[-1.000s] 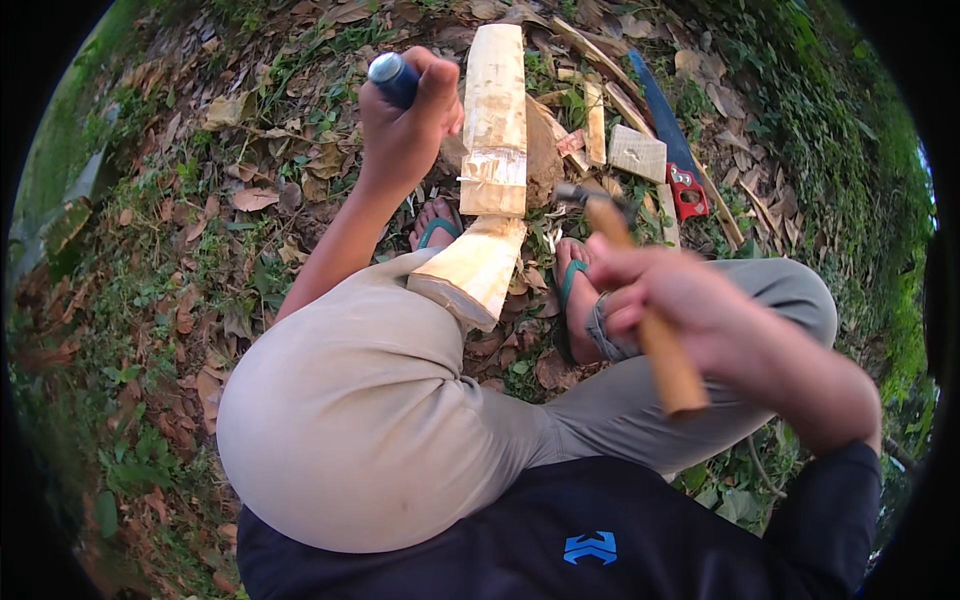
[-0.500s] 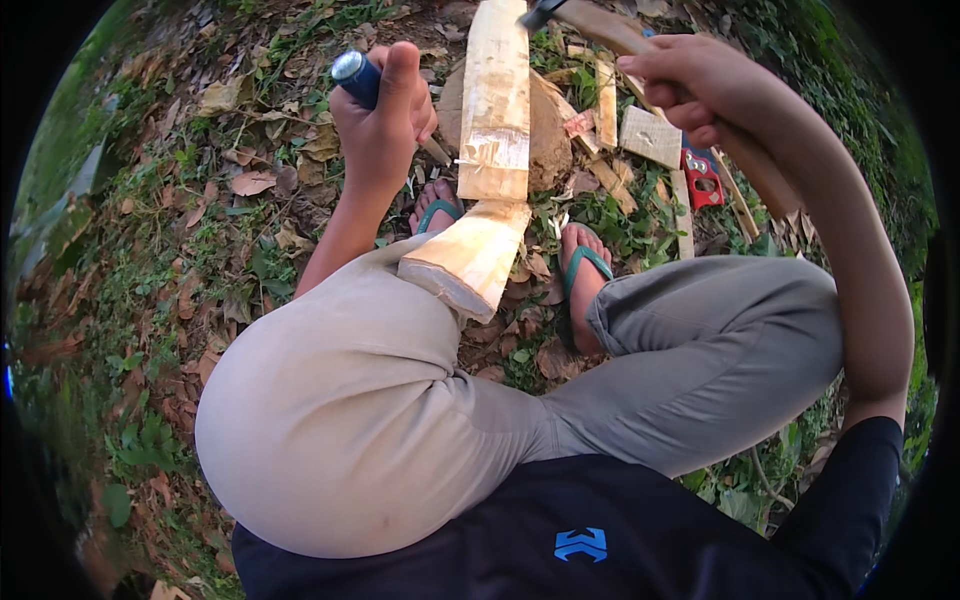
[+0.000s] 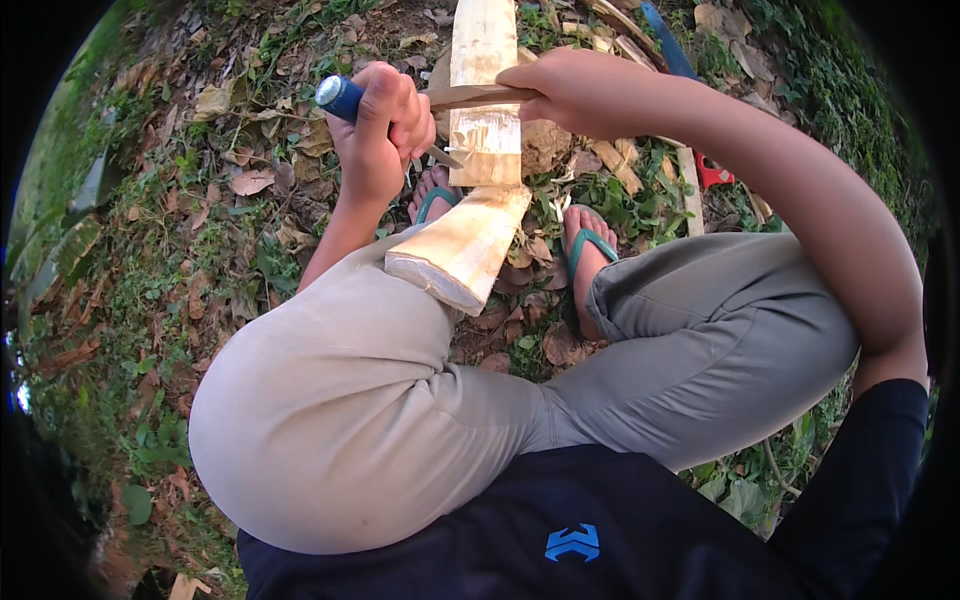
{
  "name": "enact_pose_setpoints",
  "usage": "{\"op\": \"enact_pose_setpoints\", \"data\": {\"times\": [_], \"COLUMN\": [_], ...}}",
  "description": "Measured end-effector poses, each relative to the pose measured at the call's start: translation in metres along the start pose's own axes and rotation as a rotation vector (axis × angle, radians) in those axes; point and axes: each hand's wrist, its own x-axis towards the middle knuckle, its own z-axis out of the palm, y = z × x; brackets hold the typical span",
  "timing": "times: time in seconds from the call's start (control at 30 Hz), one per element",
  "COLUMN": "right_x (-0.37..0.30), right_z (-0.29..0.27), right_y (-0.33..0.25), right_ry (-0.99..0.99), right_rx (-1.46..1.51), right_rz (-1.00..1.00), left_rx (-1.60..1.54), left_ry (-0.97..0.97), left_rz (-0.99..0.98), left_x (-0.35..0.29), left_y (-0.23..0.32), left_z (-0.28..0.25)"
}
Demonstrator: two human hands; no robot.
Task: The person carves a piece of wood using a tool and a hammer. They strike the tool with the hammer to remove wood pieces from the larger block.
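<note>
My left hand (image 3: 375, 130) is closed round a chisel with a blue handle (image 3: 341, 98) and a metal cap. The chisel's thin blade (image 3: 441, 156) points down to the right and meets the left edge of a long, pale piece of wood (image 3: 484, 150). That wood is cut into a narrower waist, and its flared near end (image 3: 455, 250) lies against my left knee. Over the wood, my right hand (image 3: 575, 92) grips a hammer by its wooden handle (image 3: 470, 96), which reaches across to my left fingers. The hammer's head is hidden.
Beneath the wood is a round stump (image 3: 545, 145). Wood offcuts (image 3: 617, 167), a blue tool (image 3: 668, 40) and a red-handled tool (image 3: 713, 172) lie to the right. My sandalled feet (image 3: 590, 240) flank the wood. Leaves and grass surround everything.
My right hand has swung the hammer leftward and down, from right of the wood to across it beside my left hand. The chisel stays in my left hand, tilted slightly differently.
</note>
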Motion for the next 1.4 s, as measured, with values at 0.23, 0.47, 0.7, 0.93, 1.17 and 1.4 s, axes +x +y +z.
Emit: {"op": "enact_pose_setpoints", "data": {"times": [0.23, 0.47, 0.7, 0.93, 1.17, 1.4], "right_x": [0.012, 0.011, 0.010, 0.003, -0.011, -0.010], "right_z": [0.016, 0.010, 0.003, -0.023, -0.056, -0.049], "right_y": [-0.004, 0.000, 0.022, 0.036, 0.031, 0.032], "right_ry": [-0.063, -0.061, 0.060, 0.057, -0.097, -0.106], "right_rx": [-0.090, -0.055, 0.156, 0.058, -0.049, 0.036], "right_rz": [0.047, 0.084, 0.058, 0.087, 0.115, 0.156], "left_rx": [0.010, 0.105, 0.078, 0.038, 0.162, -0.030], "left_ry": [-0.047, -0.110, -0.077, -0.045, 0.092, -0.186], "left_rz": [0.003, 0.008, 0.136, 0.198, 0.247, 0.001], "left_x": [-0.002, -0.004, 0.000, 0.001, -0.001, -0.007], "left_y": [-0.004, -0.012, -0.022, -0.025, -0.006, -0.008], "left_z": [0.002, 0.002, 0.003, -0.002, -0.007, -0.006]}}
